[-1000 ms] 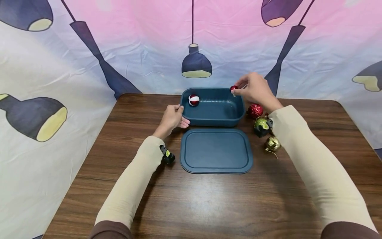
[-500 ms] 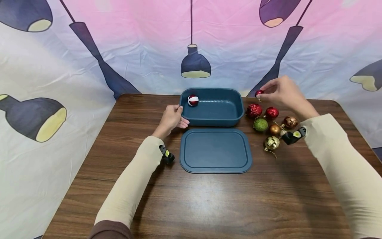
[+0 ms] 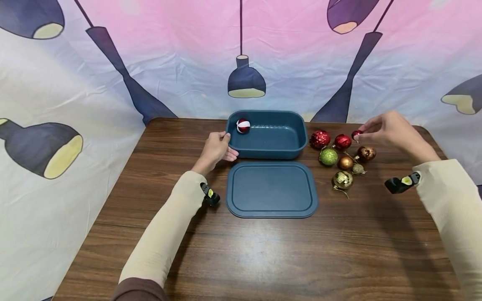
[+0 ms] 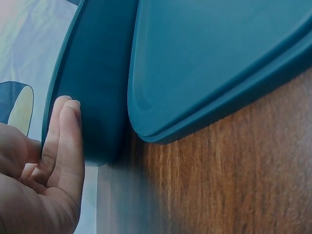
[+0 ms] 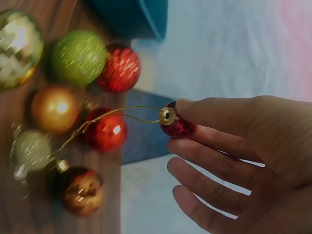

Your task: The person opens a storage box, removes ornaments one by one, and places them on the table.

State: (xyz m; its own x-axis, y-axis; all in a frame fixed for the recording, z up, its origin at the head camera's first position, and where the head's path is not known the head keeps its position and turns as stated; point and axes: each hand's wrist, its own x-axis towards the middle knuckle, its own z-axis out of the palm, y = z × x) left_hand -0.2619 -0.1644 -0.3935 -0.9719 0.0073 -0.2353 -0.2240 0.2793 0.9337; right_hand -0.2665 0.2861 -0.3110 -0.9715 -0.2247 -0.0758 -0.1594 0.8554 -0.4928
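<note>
My left hand (image 3: 216,146) holds the left end of a dark teal box (image 3: 267,154), its thumb at the rim and straight fingers along the outer wall. Inside the box, near its left end, lies a red-and-white striped bauble (image 3: 243,126). Between thumb and fingertips my right hand (image 3: 395,133) pinches a small red bauble (image 5: 180,124) above the table's back right. A gold string loop (image 5: 136,108) trails from its cap. Just left of that hand lies a group of baubles: a red glitter one (image 3: 320,139), a shiny red one (image 3: 342,141), a green one (image 3: 329,157) and others.
A flat teal lid (image 3: 273,190) lies on the wooden table (image 3: 260,255) in front of the box. Copper (image 3: 366,153), orange-gold (image 3: 345,162), pale gold (image 3: 358,169) and mirrored gold (image 3: 342,180) baubles complete the group. A lamp-print cloth (image 3: 188,75) hangs behind.
My right hand has carried the small red bauble from over the box's right end rightward, past the other baubles and lower, uncovering them. The left hand stays at the box.
</note>
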